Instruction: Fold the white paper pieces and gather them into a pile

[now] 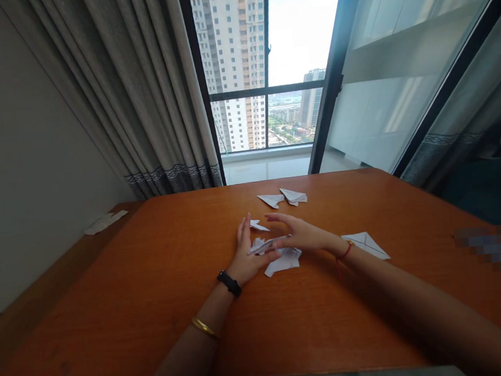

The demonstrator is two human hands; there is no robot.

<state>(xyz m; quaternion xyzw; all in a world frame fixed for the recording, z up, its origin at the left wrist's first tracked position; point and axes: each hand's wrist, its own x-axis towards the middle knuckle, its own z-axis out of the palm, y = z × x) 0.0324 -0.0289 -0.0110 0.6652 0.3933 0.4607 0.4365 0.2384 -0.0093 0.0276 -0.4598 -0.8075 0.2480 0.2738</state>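
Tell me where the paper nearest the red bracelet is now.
In the head view, the paper lies on the table, right of centre, just beyond the right forearm, near the red bracelet.

A: Left arm (178, 360)?
B: Bare forearm, enters at the bottom edge, slants up and right.
A: Right arm (425, 298)?
B: Bare too, from lower right corner, slants up and left.
A: Left hand (245, 258)?
B: Fingers (244, 231) up, nearly straight, slightly fanned. Thumb (266, 258) out to the right, wide gap between.
A: Right hand (303, 234)?
B: Back up, pointing left. Fingers arched on the far side, thumb on the near side, spread apart. Thumb pressing or just resting? Can't tell.
A: Hands crossed?
B: No, facing, thumbs close. Thumb contact unclear.
A: Left wrist (238, 276)?
B: Roughly straight.
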